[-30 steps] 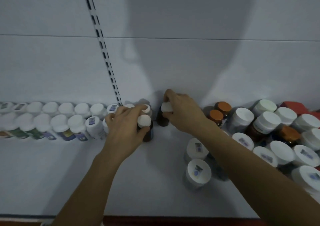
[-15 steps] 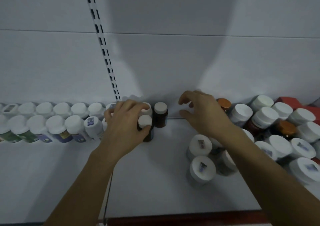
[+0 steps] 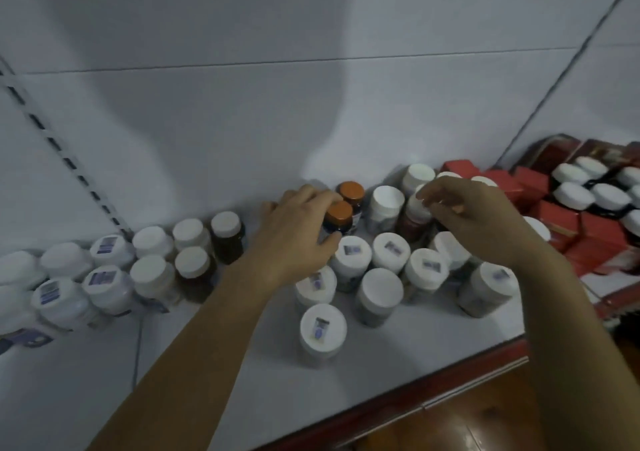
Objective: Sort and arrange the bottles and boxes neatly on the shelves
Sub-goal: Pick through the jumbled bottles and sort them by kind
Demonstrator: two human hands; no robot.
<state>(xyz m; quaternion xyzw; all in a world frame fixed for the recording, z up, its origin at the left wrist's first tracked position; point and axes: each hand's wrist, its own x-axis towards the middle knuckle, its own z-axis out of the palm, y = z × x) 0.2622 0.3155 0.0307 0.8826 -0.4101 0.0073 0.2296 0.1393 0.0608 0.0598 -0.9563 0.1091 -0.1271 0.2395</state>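
Fingers (image 3: 306,192) of the left hand (image 3: 294,239): curled round the front orange-capped bottle (image 3: 338,218), thumb on its near side, a closed grip just under the cap; judged a hold for lifting it out of the clutter. Bottle: dark glass, upright on the white shelf (image 3: 207,364), long axis vertical, cap up. Right hand (image 3: 485,225), right of that bottle: fingers half spread and loosely bent above a white-capped dark-red bottle (image 3: 415,213), nothing held; likely reaching for the next pick. Directly behind the held bottle: a second orange-capped bottle (image 3: 351,191), touching or nearly so. Right of and in front of it: a loose cluster of white-capped jars (image 3: 389,253), unsorted. Left of it: brown white-capped bottles (image 3: 227,229), then two rows of white bottles (image 3: 104,277), already lined up. Far right: red boxes (image 3: 557,218), packed close together.
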